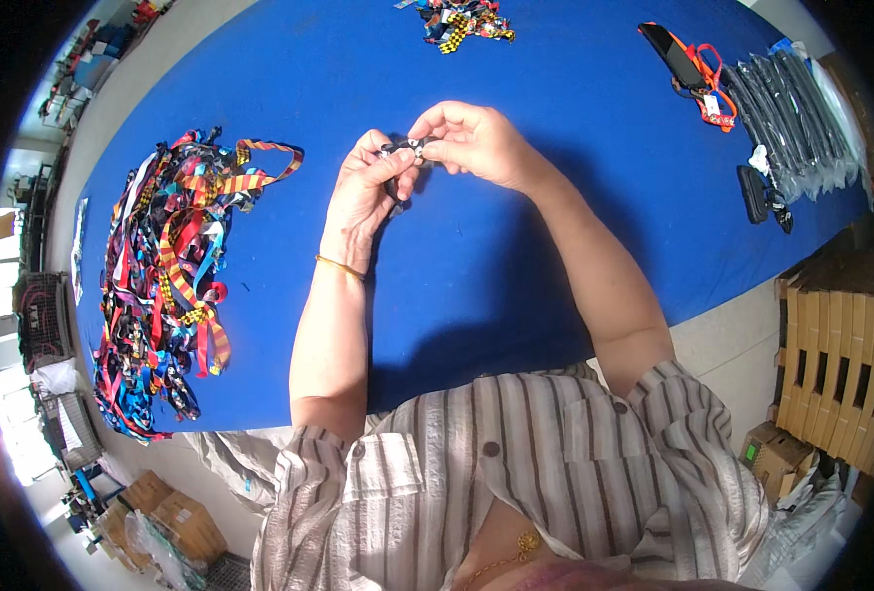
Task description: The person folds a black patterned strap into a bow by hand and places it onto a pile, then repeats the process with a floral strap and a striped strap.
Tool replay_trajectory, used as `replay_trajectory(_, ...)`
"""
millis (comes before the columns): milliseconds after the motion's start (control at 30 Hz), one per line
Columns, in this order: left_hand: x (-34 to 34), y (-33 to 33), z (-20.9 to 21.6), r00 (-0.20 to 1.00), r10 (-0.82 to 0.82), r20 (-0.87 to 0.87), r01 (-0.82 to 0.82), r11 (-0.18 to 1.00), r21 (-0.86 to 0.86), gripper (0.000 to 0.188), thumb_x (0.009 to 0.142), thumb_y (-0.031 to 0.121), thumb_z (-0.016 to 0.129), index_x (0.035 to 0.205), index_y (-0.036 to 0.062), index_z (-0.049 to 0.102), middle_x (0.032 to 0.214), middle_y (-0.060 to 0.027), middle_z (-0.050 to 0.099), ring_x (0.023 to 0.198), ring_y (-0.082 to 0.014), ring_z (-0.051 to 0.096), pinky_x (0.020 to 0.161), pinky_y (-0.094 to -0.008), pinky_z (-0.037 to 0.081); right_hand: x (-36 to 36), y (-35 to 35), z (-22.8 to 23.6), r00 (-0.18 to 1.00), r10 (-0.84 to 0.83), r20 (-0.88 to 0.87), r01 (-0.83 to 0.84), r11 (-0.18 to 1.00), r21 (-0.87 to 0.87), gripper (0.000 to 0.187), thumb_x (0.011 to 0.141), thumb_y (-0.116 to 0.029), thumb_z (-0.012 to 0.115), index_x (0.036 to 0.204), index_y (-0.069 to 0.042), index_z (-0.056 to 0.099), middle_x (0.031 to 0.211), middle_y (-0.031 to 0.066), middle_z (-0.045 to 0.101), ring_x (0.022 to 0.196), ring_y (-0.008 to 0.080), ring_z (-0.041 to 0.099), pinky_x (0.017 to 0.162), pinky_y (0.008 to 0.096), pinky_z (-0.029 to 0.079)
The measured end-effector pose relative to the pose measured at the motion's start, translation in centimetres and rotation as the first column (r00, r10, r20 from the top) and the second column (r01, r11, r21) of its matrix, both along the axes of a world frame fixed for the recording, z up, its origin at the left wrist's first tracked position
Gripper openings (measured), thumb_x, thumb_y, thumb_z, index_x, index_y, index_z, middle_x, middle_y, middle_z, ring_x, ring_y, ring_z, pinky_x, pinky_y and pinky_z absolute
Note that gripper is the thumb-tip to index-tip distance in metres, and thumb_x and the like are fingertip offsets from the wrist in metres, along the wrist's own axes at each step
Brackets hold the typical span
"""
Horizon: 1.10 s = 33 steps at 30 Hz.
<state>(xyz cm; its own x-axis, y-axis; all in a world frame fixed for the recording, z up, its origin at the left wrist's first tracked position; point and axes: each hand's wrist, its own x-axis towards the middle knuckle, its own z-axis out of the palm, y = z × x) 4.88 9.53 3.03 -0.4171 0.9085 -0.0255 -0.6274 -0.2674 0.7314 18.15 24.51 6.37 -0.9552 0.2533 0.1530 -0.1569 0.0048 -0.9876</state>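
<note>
My left hand (pixel 360 192) and my right hand (pixel 478 143) meet above the blue-covered table, thumbs and fingertips pinched on a small dark strap with white marks (pixel 393 189). Most of this strap is hidden by the fingers; a short dark end hangs beside my left palm. To the left of my hands lies a long heap of colourful patterned straps (pixel 161 286), nearest to my left forearm. From that heap a red-and-yellow striped strap (pixel 284 148) loops out toward my left hand.
A smaller bunch of patterned straps (pixel 461 25) lies at the far edge. At the far right are a black phone (pixel 671 54), an orange strap (pixel 720 120), a row of plastic-wrapped dark packs (pixel 791 123) and a black case (pixel 753 194). Cardboard boxes (pixel 836 364) stand beyond the table's right edge.
</note>
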Motion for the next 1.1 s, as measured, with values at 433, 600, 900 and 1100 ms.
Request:
replay_trajectory(433, 2.2, 0.3, 2.2, 0.598, 0.159, -0.786, -0.4, 0.908, -0.121, 0.025, 0.082, -0.001, 0.071, 0.075, 0.0059, 0.048, 0.085, -0.0038, 0.063, 0.076, -0.0069, 0.053, 0.065, -0.0232, 0.044, 0.1, 1.5, -1.4, 0.974, 0.147, 0.175, -0.072, 0.923, -0.378, 0.024, 0.092, -0.007, 0.065, 0.111, -0.001, 0.053, 0.076, 0.0023, 0.056, 0.05, 0.0039, 0.041, 0.041, 0.0214, 0.03)
replay_trajectory(600, 2.4, -0.1, 0.6, 0.18, 0.206, -0.962, -0.595, 0.802, 0.061, 0.021, 0.083, 0.003, 0.07, 0.082, 0.0031, 0.049, 0.09, -0.0082, 0.067, 0.077, -0.0128, 0.056, 0.069, -0.0284, 0.048, -0.3, -0.3, -0.7, 0.957, 0.114, 0.266, -0.016, 0.939, -0.343, 0.022, 0.094, -0.016, 0.064, 0.107, 0.0, 0.055, 0.066, 0.0004, 0.052, 0.049, 0.0068, 0.046, 0.041, 0.0237, 0.034)
replay_trajectory(900, 3.2, 0.6, 0.3, -0.185, 0.246, -0.952, -0.447, 0.842, 0.304, 0.02, 0.085, -0.005, 0.067, 0.086, 0.002, 0.048, 0.098, -0.0133, 0.066, 0.075, -0.0226, 0.063, 0.063, -0.0312, 0.051, -0.3, 0.7, -1.3, 0.928, 0.1, 0.36, 0.055, 0.916, -0.397, 0.026, 0.1, -0.027, 0.058, 0.09, -0.003, 0.063, 0.066, 0.0003, 0.057, 0.052, 0.0083, 0.053, 0.045, 0.0228, 0.043)
replay_trajectory(1100, 3.4, 0.8, 0.5, -0.231, 0.262, -0.937, -0.428, 0.838, 0.339, 0.026, 0.079, -0.009, 0.069, 0.085, 0.0019, 0.047, 0.094, -0.0167, 0.065, 0.078, -0.031, 0.064, 0.067, -0.0369, 0.052, -0.6, 1.0, -1.6, 0.924, 0.056, 0.379, 0.077, 0.942, -0.326, 0.019, 0.096, -0.02, 0.063, 0.095, -0.002, 0.065, 0.069, 0.0013, 0.06, 0.055, 0.0077, 0.055, 0.049, 0.0217, 0.045)
